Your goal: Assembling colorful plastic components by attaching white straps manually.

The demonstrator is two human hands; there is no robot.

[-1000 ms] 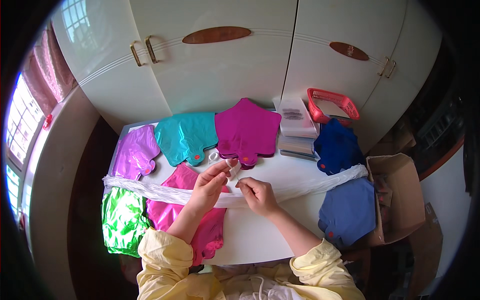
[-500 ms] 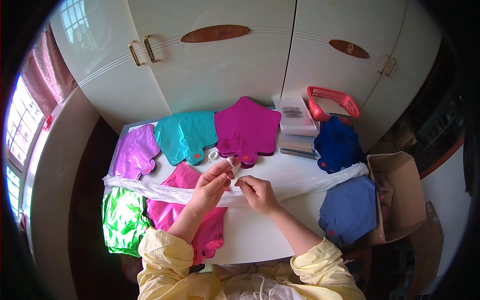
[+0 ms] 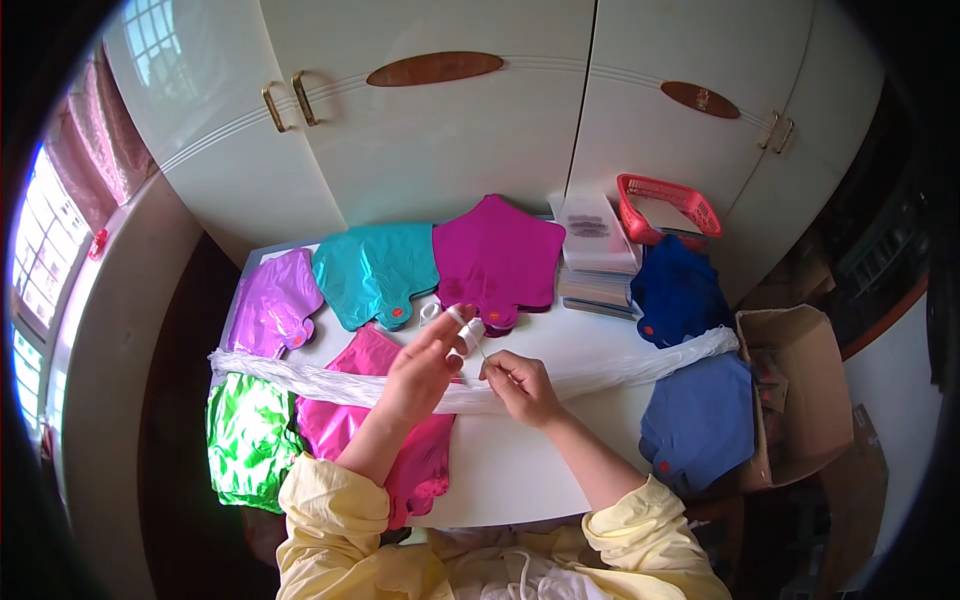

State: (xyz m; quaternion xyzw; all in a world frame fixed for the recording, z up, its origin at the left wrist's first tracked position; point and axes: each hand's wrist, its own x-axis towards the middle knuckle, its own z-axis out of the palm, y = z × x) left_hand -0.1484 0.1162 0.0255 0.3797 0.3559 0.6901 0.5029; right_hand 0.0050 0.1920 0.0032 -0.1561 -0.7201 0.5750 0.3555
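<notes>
My left hand (image 3: 420,368) is raised over the middle of the table with its fingers stretched out and apart. White bands that look like tape (image 3: 470,336) are around its fingers; I cannot tell whether they are separate pieces. Beside it, my right hand (image 3: 520,386) is closed in a pinch on a thin white strand, which runs up toward the left fingers. Beneath both hands a long bundle of white strands (image 3: 600,383) stretches across the table. A magenta star-shaped foil balloon stack (image 3: 497,250) lies just beyond my fingers.
Around the white table (image 3: 540,460) lie purple (image 3: 270,300), teal (image 3: 370,270), pink (image 3: 370,430), green (image 3: 248,440), dark blue (image 3: 680,285) and grey-blue (image 3: 700,420) foil balloons. Stacked cards (image 3: 597,270), a red basket (image 3: 670,195), a cardboard box (image 3: 815,400) and a small white roll (image 3: 429,313) also stand there.
My left fingers have spread apart from a tighter pinch. The white strip between my hands now shows as a thin strand, while my right hand stays nearly in place, still pinching.
</notes>
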